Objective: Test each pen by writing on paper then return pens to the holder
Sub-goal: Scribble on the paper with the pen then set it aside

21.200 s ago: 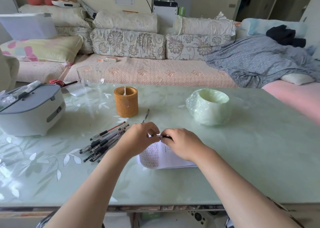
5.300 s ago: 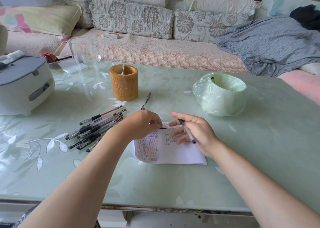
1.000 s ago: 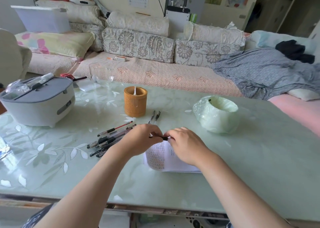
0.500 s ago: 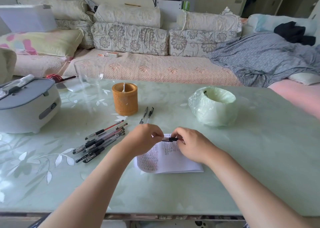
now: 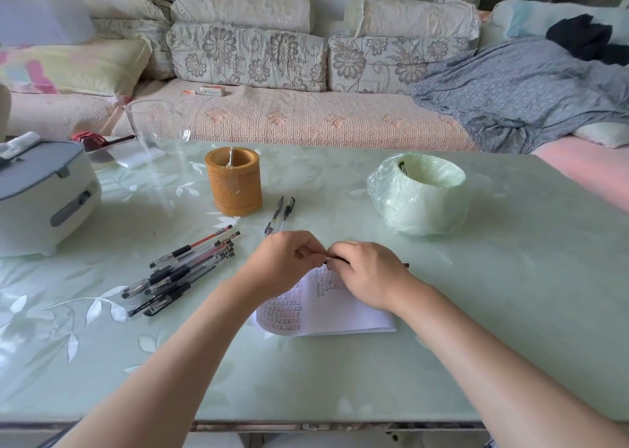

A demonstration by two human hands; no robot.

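Both hands meet over the top of a white paper (image 5: 335, 313) covered with rows of small written marks. My right hand (image 5: 369, 275) grips a dark pen, whose end pokes out at the right (image 5: 405, 265). My left hand (image 5: 287, 260) pinches at the pen's other end; whether a cap is there I cannot tell. A pile of several pens (image 5: 180, 274) lies left of the paper. Two more pens (image 5: 280, 214) lie side by side beyond my hands. The brown cylindrical holder (image 5: 234, 181) stands behind them with one thin white item inside.
A grey-lidded white appliance (image 5: 41, 195) sits at the table's left. A clear glass (image 5: 157, 138) stands behind the holder. A bowl wrapped in a green plastic bag (image 5: 420, 194) is at the right. A sofa with cushions and a grey blanket runs behind the table.
My hands have closed together, so the short stretch of pen seen between them is now hidden. The view has tilted down a little. The pens on the table have not moved.
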